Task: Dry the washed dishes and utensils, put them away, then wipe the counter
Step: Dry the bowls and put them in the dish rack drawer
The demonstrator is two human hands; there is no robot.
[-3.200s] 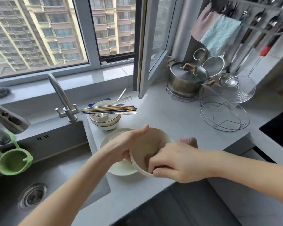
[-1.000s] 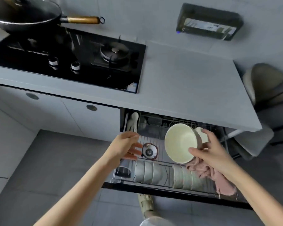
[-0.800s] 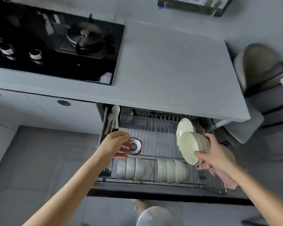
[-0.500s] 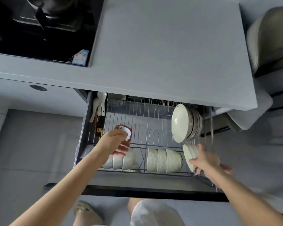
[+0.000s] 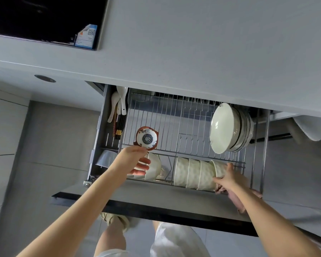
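Looking down from the head view: drawer (image 5: 156, 194) stands pulled out from under the grey counter (image 5: 202, 43), wire rack (image 5: 167, 117) inside.

Right hand (image 5: 228, 178): thumb on top and fingers below, clamped on the cream bowl (image 5: 220, 168). That bowl stands on edge at the right end of the row of cream bowls (image 5: 190, 173) in the front compartment, touching its neighbour. Pink cloth (image 5: 234, 199) shows bunched under the same hand and wrist; how it is held cannot be told.

Left hand (image 5: 135, 161): fingers apart and loosely extended over the front rail, holding nothing. It lies just below the small patterned bowl (image 5: 147, 139), which sits tilted on the rack floor; contact between the two cannot be told. White bowls (image 5: 154, 166) stand on edge beneath its fingertips.

Rear right: stack of plates (image 5: 225, 128) upright in the rack slots. Left side compartment: white spoons (image 5: 121, 101), dark chopsticks (image 5: 119, 125), a pale cup (image 5: 107, 158) on its side. Black cooktop (image 5: 44, 17) at upper left of the counter, sticker (image 5: 86, 37) on its corner.
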